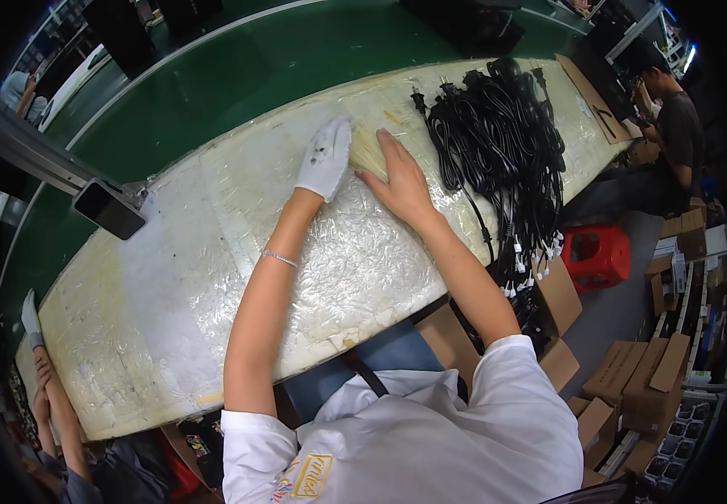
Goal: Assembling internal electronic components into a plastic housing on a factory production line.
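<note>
My left hand (327,157), in a white work glove with dark smudges, lies with its fingers stretched forward along the left side of a bundle of thin pale-yellow strands (369,157). Bare and flat, my right hand (401,181) rests along the bundle's right side, its thumb spread toward the glove. The strands sit between both hands on the plastic-covered table (355,277); their exact kind is too unclear to tell. To the right of my right hand lies a large pile of coiled black power cords (498,134), with white connectors (521,260) hanging over the near edge.
A phone (109,208) is mounted on a metal post at the left. Beyond the table runs a green surface (237,92). A co-worker (670,126) sits at the far right, another's arms (53,391) rest at the left end. A red stool (596,257) and cartons (632,378) stand right.
</note>
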{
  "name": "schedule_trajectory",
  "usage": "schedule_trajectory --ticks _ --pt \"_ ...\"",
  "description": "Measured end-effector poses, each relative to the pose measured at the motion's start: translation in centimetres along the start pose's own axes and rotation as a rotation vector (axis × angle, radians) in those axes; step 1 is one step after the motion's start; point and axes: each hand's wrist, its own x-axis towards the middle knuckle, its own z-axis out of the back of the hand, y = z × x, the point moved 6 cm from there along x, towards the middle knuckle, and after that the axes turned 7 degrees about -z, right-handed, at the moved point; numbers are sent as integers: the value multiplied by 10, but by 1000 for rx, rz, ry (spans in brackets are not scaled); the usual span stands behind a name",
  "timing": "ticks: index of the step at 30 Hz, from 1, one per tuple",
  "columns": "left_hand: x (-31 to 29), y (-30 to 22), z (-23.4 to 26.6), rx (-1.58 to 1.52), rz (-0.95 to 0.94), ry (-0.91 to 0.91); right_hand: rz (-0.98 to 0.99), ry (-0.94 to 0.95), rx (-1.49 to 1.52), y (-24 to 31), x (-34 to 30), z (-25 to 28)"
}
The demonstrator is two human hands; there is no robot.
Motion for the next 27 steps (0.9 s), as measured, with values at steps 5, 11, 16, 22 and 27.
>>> schedule_trajectory --ticks 5,11,16,22,27 --pt "1 11 8 -94 53 -105 17 2 -10 2 0 0" --pt "2 9 1 -156 45 69 170 121 87 18 -3 -2" --pt "2 8 -1 -206 127 215 147 129 120 16 -2 -1" --pt "-1 14 3 -331 230 199 148 180 115 16 -2 1" --pt "0 5 15 -681 393 268 111 214 104 24 -5 7"
